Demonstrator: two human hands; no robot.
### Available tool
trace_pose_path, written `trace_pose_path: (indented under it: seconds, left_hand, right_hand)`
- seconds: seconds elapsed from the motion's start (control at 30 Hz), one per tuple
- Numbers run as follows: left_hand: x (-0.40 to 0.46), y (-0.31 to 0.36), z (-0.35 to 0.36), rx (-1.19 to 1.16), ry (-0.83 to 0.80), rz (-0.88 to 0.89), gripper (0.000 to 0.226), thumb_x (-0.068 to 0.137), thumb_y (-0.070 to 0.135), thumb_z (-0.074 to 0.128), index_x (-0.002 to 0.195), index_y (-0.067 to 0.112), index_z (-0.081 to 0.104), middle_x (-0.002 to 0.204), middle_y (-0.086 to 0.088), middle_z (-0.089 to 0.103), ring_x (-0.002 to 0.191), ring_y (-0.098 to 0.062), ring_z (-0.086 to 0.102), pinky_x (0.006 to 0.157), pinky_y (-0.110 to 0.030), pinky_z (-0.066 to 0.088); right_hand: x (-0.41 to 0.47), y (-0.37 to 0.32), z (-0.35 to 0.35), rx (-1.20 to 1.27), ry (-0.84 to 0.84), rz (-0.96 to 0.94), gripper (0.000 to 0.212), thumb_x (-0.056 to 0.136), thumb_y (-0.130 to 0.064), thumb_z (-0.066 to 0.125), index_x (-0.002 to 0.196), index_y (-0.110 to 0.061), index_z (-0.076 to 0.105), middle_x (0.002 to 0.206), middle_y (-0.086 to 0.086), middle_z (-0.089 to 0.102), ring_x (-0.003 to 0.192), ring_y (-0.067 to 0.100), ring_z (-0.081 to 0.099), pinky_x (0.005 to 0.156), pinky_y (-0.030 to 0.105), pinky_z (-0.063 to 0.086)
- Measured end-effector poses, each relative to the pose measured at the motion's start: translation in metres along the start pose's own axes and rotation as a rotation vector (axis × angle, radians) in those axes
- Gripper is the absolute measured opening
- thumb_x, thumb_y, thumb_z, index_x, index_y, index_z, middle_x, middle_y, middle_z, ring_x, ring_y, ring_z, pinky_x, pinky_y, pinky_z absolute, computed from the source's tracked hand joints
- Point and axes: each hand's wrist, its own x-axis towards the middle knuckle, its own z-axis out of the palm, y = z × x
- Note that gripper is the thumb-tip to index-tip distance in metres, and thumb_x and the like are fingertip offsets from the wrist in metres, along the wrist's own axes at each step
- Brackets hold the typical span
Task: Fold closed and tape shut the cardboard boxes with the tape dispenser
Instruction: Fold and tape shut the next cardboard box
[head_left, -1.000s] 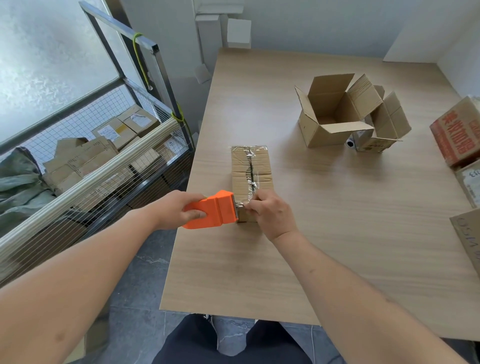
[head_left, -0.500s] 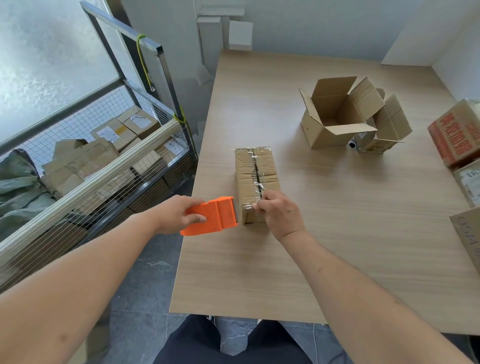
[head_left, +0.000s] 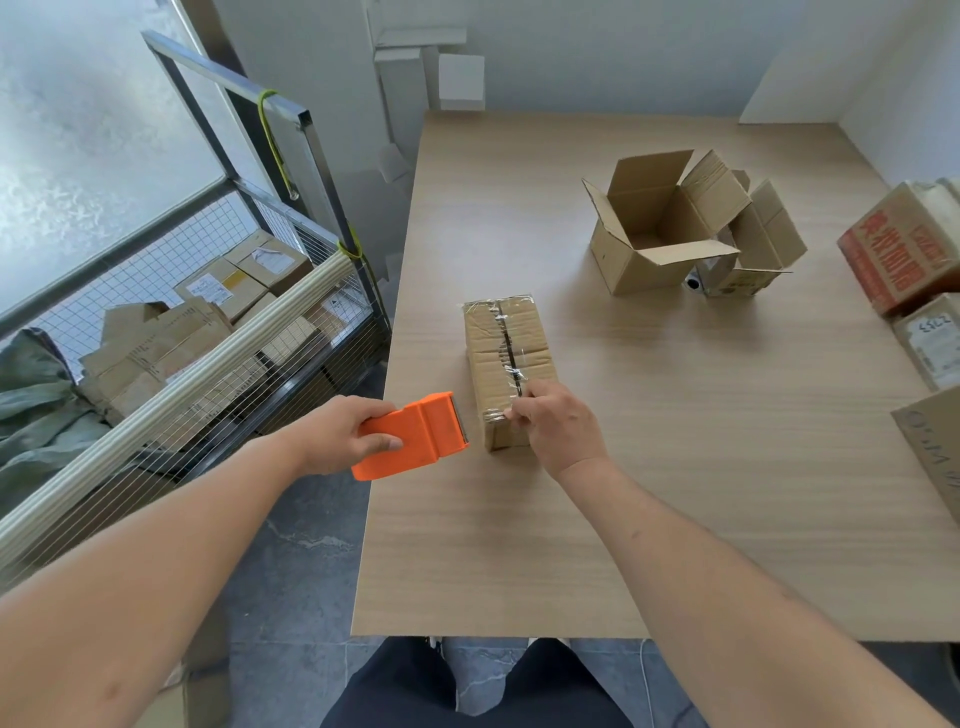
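A wire-mesh cart (head_left: 218, 291) loaded with sealed parcels stands off the left edge of the wooden surface (head_left: 675, 467), well to the left of the taped box (head_left: 506, 364) that anchors this scene. Just left of that box, clear of its near corner, the left hand (head_left: 337, 436) wraps its fingers and thumb around the orange tape dispenser (head_left: 413, 436), the cutter end pointing toward the cardboard without touching it. The box itself lies closed, flaps folded in, a wrinkled strip of clear tape running along its top seam and over the far end. On its near end, the right hand (head_left: 558, 428) rests with fingers curled, fingertips pinching or pressing the loose tail of tape down against the cardboard; which of the two cannot be told at this angle.

The step in hand looks to be finishing this seal: the strip appears cut free of the dispenser, and what remains is smoothing its end flat down the near face.

Beyond and to the right of the taped box, an open box (head_left: 654, 234) stands with all four flaps raised, a second open box (head_left: 748, 244) tipped against its right side. Farther right, printed cartons (head_left: 904, 244) crowd the surface's edge.

The next move likely calls for setting the sealed box aside, pulling the nearer open one within reach, and folding its flaps shut before the dispenser comes back in.
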Motion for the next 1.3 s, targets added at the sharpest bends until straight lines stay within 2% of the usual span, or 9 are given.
trace_pose_path:
  seconds: [0.17,0.27,0.4,0.7,0.83,0.9,0.97,1.13,1.3]
  left_hand:
    - [-0.003,-0.003,0.000,0.049,-0.042,-0.027,0.015,0.096,0.044,0.066,0.105,0.032,0.066,0.091,0.013,0.069,0.086,-0.008,0.066,0.081,-0.041,0.056]
    - [-0.004,-0.003,0.000,0.044,-0.041,-0.033,0.013,0.097,0.042,0.065,0.106,0.033,0.065,0.091,0.020,0.068,0.086,-0.002,0.064,0.077,-0.032,0.052]
    - [0.000,0.003,0.006,0.075,0.017,-0.077,0.011,0.098,0.039,0.065,0.099,0.028,0.065,0.086,0.009,0.068,0.079,-0.008,0.064,0.072,-0.033,0.051]
    - [0.031,0.022,0.021,0.147,0.036,-0.265,0.018,0.093,0.050,0.064,0.099,0.034,0.059,0.101,0.004,0.064,0.091,-0.016,0.061,0.076,-0.034,0.044]
    - [0.044,0.034,0.024,0.117,0.008,-0.342,0.046,0.092,0.052,0.065,0.129,0.025,0.063,0.121,-0.001,0.064,0.109,-0.022,0.060,0.093,-0.040,0.048]
    - [0.045,0.038,0.023,0.115,-0.008,-0.365,0.047,0.091,0.052,0.066,0.130,0.027,0.062,0.122,-0.001,0.065,0.110,-0.022,0.061,0.098,-0.042,0.049]
    - [0.045,0.039,0.022,0.106,-0.036,-0.389,0.043,0.091,0.051,0.066,0.126,0.027,0.064,0.119,0.000,0.066,0.108,-0.023,0.062,0.100,-0.046,0.049]
    - [0.047,0.034,0.027,0.058,-0.050,-0.422,0.025,0.092,0.047,0.065,0.098,0.023,0.066,0.104,-0.001,0.069,0.095,-0.021,0.065,0.085,-0.038,0.051]
    - [0.045,0.014,0.059,0.050,-0.045,-0.469,0.030,0.090,0.045,0.067,0.100,0.018,0.071,0.097,-0.001,0.069,0.088,-0.016,0.064,0.073,-0.031,0.050]
  right_hand:
    - [-0.001,-0.002,-0.001,-0.003,0.052,-0.047,0.020,0.088,-0.012,0.073,0.070,-0.010,0.066,0.081,0.004,0.059,0.082,0.029,0.057,0.060,0.030,0.040]
    - [-0.001,-0.003,0.000,-0.006,0.062,-0.049,0.019,0.086,-0.009,0.074,0.069,-0.011,0.066,0.080,0.004,0.058,0.080,0.030,0.057,0.059,0.030,0.041]
    - [-0.002,-0.003,0.001,-0.019,0.067,-0.048,0.019,0.085,-0.007,0.074,0.068,-0.012,0.067,0.080,0.003,0.059,0.080,0.029,0.057,0.058,0.029,0.039]
    - [0.001,-0.006,-0.001,-0.080,-0.018,-0.037,0.012,0.091,-0.010,0.065,0.082,-0.015,0.071,0.091,0.002,0.061,0.093,0.028,0.058,0.063,0.031,0.042]
    - [0.003,-0.017,-0.005,-0.139,-0.049,-0.009,0.012,0.084,-0.029,0.065,0.087,-0.018,0.065,0.098,-0.001,0.059,0.098,0.027,0.058,0.067,0.032,0.046]
    - [0.004,-0.028,-0.004,-0.175,-0.061,-0.003,0.034,0.079,-0.051,0.068,0.082,-0.021,0.052,0.098,0.000,0.059,0.096,0.025,0.056,0.069,0.034,0.044]
    - [0.009,-0.033,-0.002,-0.214,-0.059,-0.007,0.039,0.083,-0.060,0.068,0.088,-0.024,0.053,0.105,0.000,0.061,0.102,0.025,0.056,0.077,0.036,0.046]
    - [0.021,-0.029,0.002,-0.239,-0.135,-0.016,0.041,0.091,-0.055,0.065,0.112,-0.021,0.055,0.123,0.001,0.060,0.116,0.026,0.054,0.095,0.037,0.043]
    - [0.020,-0.023,0.010,-0.243,-0.120,-0.054,0.044,0.095,-0.055,0.058,0.119,-0.018,0.054,0.124,0.004,0.059,0.118,0.027,0.051,0.101,0.037,0.040]
